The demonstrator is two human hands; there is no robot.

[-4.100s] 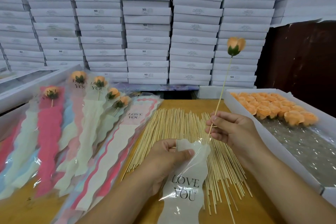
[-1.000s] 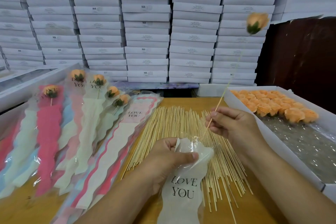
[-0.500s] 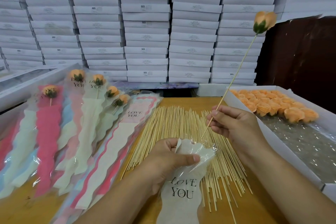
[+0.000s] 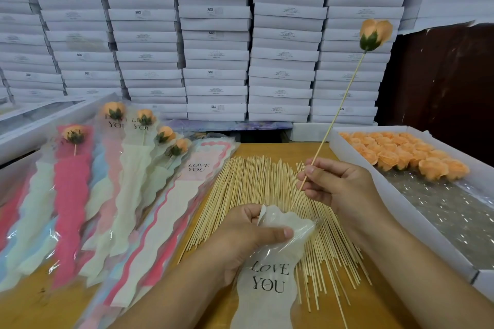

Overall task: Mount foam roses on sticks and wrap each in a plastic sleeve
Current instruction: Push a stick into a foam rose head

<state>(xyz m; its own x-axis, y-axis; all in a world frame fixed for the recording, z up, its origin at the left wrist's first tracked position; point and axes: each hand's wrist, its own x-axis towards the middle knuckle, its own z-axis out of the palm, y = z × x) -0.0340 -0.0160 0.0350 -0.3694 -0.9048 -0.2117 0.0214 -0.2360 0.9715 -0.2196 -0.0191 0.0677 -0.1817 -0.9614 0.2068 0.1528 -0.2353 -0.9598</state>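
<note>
Orange foam rose (image 4: 375, 33) with a green calyx, mounted on a thin wooden stick (image 4: 338, 112). The stick slants up and to the right from the right grip (image 4: 338, 189), which pinches it near its lower end; its tip meets the open mouth of the plastic sleeve (image 4: 270, 270). The sleeve is translucent white with a wavy edge, printed "LOVE YOU", and is held at its upper end by the left grip (image 4: 250, 238). Beneath both grips, loose sticks (image 4: 256, 195) lie in a fanned layer on the desk (image 4: 374, 310). Right of the right grip, unmounted roses (image 4: 403, 155) fill the far end of a white box (image 4: 395, 195). Left of the left grip lie finished wrapped roses (image 4: 115, 141) in pink, blue and cream sleeves.
</note>
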